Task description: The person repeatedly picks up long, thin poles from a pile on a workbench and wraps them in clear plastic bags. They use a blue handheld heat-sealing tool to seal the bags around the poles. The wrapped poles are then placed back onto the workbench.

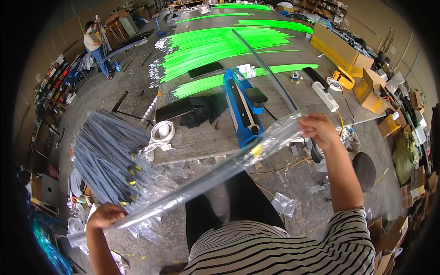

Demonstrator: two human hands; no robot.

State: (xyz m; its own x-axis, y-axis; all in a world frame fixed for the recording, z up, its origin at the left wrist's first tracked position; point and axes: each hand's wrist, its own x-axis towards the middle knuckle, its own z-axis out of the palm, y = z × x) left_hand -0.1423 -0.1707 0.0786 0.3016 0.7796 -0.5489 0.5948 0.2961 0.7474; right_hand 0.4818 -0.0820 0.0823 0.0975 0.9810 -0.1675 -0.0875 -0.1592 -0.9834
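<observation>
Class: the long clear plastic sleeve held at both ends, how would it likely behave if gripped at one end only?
The clear plastic sleeve would probably droop: it looks thin and crinkled between left hand and right hand. Likely light and rather slippery, since the film shines.

A long bagged rod (197,183) ran slantwise from the left hand (106,215), low at the left, up to the right hand (319,129). Behind it stood the table (192,142), bearing a heat sealer (243,107) with rods (215,43) spread beyond. A heap of bagged rods (107,156) lay left of the table.
</observation>
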